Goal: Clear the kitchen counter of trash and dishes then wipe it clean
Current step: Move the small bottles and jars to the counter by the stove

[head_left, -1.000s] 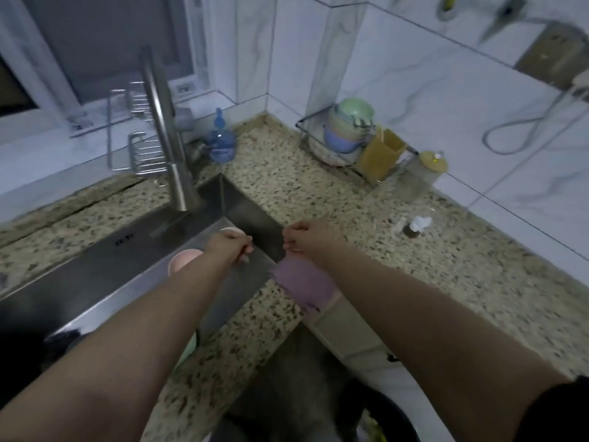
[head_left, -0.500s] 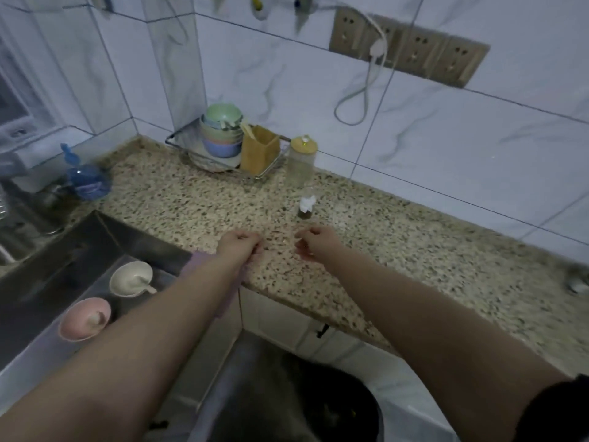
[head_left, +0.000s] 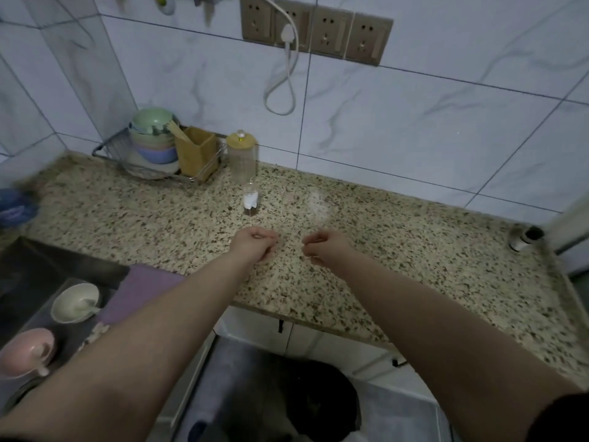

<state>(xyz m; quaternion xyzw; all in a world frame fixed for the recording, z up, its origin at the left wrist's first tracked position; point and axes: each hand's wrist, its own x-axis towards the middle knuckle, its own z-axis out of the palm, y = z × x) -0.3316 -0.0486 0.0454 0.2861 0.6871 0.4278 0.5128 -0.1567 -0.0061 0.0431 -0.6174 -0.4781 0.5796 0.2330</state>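
Here the left hand (head_left: 253, 242) and right hand (head_left: 328, 245) hover side by side over mid-frame worktop (head_left: 414, 256), fingers curled; whether they pinch anything I cannot tell. Bare stone runs right to a small jar (head_left: 522, 237) at the far edge. A purple cloth (head_left: 140, 291) drapes the sink (head_left: 38, 266) rim, lower left. The little bottle (head_left: 250, 199) has a white label, unreadable.

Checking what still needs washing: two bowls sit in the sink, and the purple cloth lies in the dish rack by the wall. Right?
Not quite. The head view shows the purple cloth draped over the sink edge, not in the dish rack. The two bowls are indeed in the sink.
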